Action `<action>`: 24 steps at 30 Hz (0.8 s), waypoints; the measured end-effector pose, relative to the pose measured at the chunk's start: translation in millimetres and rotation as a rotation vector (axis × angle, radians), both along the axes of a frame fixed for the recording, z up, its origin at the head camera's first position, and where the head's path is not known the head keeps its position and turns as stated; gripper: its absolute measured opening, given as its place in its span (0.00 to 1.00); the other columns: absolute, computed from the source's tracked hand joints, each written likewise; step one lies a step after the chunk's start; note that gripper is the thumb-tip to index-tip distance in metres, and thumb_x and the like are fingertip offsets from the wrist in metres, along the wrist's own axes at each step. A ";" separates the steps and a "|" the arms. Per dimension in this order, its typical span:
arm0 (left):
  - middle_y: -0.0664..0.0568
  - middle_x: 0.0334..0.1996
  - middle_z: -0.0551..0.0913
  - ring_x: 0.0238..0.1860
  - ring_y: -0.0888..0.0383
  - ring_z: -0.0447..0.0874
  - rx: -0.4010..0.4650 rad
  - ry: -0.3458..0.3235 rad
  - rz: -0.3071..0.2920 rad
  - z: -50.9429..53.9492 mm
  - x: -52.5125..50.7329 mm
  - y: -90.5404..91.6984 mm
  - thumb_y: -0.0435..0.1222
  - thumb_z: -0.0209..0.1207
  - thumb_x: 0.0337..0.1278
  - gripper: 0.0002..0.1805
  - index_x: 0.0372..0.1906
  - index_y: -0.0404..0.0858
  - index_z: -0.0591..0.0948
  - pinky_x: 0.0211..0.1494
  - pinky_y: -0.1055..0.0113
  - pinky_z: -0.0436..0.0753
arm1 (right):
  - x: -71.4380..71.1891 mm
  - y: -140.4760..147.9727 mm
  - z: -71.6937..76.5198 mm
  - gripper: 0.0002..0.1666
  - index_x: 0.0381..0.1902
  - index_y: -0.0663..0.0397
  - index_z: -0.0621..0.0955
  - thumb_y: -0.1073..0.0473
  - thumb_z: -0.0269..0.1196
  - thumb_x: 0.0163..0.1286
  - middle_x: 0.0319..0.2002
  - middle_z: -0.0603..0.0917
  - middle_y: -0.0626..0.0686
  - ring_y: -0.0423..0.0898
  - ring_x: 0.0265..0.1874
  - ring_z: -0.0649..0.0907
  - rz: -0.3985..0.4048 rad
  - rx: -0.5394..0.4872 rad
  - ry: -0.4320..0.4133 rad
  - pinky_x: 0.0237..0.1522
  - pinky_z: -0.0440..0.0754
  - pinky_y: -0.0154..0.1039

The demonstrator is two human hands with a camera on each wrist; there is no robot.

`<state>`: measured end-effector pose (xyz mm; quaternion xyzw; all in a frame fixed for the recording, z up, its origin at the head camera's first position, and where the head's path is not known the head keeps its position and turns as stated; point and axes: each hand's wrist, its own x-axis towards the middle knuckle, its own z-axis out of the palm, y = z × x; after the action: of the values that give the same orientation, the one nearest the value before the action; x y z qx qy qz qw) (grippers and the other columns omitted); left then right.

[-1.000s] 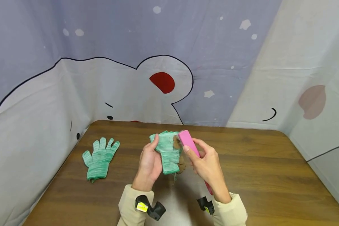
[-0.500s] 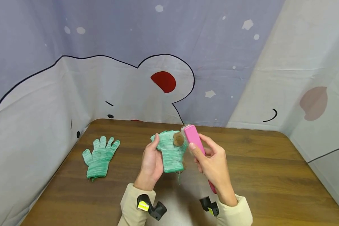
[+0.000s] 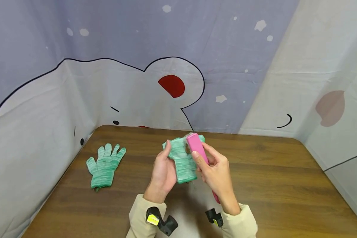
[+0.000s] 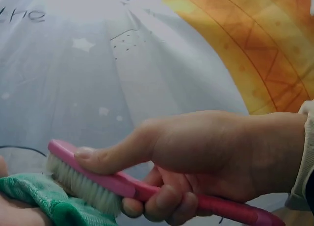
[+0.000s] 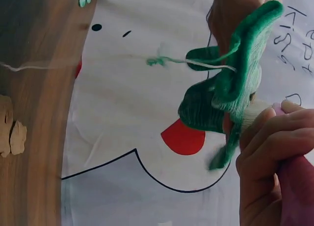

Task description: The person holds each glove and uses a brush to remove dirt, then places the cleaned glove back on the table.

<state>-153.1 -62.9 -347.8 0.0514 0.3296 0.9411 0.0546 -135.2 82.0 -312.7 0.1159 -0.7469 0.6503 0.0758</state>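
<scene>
My left hand (image 3: 163, 173) holds a green-and-white knitted glove (image 3: 184, 168) above the table, its thumb on the near face. My right hand (image 3: 216, 172) grips a pink scrubbing brush (image 3: 197, 148), the thumb along its back. In the left wrist view the white bristles (image 4: 83, 184) touch the glove's cloth. A brown patch (image 3: 187, 149) on the glove is partly covered by the brush head. Loose green threads (image 5: 196, 62) hang from the cuff in the right wrist view. The left fingers behind the glove are mostly hidden in the head view.
A matching green glove (image 3: 105, 167) lies flat on the left of the wooden table (image 3: 270, 178). Brown lumps (image 5: 12, 128) lie on the tabletop in the right wrist view. A printed cloth (image 3: 131, 92) stands around the table's back and sides.
The held glove has shifted slightly right, now hiding most of the brown lumps behind it. The brush moved right off the brown patch, then back left over it. The other glove stays put.
</scene>
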 end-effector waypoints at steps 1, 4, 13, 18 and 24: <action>0.52 0.43 0.75 0.48 0.57 0.71 0.010 0.007 0.007 1.0 0.6 0.1 0.51 0.40 0.68 0.19 0.43 0.42 0.74 0.55 0.60 0.68 | -0.2 -0.3 -0.3 0.25 0.56 0.58 0.75 0.61 0.64 0.61 0.18 0.75 0.70 0.39 0.07 0.69 -0.003 0.013 -0.014 0.08 0.67 0.32; 0.52 0.42 0.74 0.48 0.57 0.71 0.029 0.031 0.036 4.2 2.1 0.1 0.49 0.38 0.70 0.19 0.42 0.40 0.75 0.55 0.61 0.68 | -0.3 -0.1 -0.5 0.25 0.57 0.57 0.75 0.60 0.64 0.60 0.19 0.76 0.70 0.40 0.09 0.71 -0.016 0.031 -0.024 0.09 0.68 0.31; 0.52 0.46 0.73 0.53 0.57 0.68 0.035 0.059 0.061 10.9 3.3 -8.2 0.49 0.36 0.70 0.21 0.49 0.38 0.71 0.60 0.61 0.64 | -11.2 5.7 -15.5 0.26 0.55 0.45 0.77 0.50 0.66 0.58 0.18 0.77 0.60 0.43 0.11 0.73 -0.018 0.060 -0.034 0.10 0.71 0.35; 0.53 0.47 0.71 0.53 0.58 0.67 0.024 0.072 0.076 11.7 2.9 -15.2 0.51 0.40 0.68 0.24 0.55 0.37 0.67 0.61 0.62 0.62 | -17.3 9.6 -23.5 0.27 0.55 0.42 0.77 0.46 0.66 0.56 0.18 0.77 0.64 0.44 0.10 0.72 -0.011 0.080 -0.019 0.09 0.71 0.37; 0.55 0.47 0.69 0.53 0.59 0.65 0.005 0.082 0.069 9.3 3.4 -22.4 0.52 0.42 0.67 0.20 0.51 0.42 0.67 0.61 0.62 0.60 | -20.2 13.4 -26.3 0.28 0.55 0.41 0.77 0.45 0.67 0.56 0.18 0.78 0.59 0.44 0.11 0.73 -0.008 0.095 -0.047 0.09 0.71 0.37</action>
<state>-149.8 -85.3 -338.5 0.0788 0.3308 0.9404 0.0085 -155.4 95.4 -339.0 0.1011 -0.7788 0.6166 0.0552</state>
